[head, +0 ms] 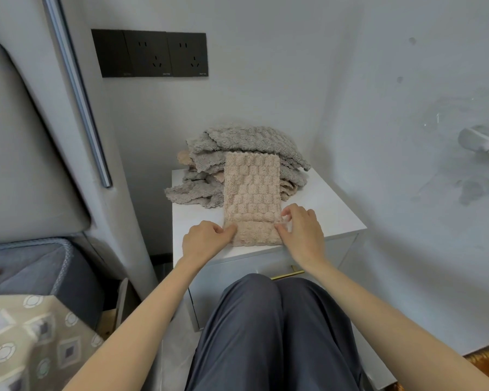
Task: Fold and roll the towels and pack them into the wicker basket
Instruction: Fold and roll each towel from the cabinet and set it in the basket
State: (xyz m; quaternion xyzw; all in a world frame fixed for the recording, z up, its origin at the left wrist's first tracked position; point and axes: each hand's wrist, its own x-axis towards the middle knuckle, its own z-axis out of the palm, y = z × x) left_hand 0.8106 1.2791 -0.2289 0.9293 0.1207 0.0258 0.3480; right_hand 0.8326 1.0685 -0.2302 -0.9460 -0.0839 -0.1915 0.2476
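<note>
Fingers of the left hand [206, 239] and right hand [304, 231] are curled round the near end of a long, folded beige waffle-textured towel [251, 190] on a white bedside cabinet [325, 210] — turned over, seemingly to start the roll. Behind it, loose grey and beige towels [246, 141] are heaped, awaiting folding. No wicker basket is shown.
</note>
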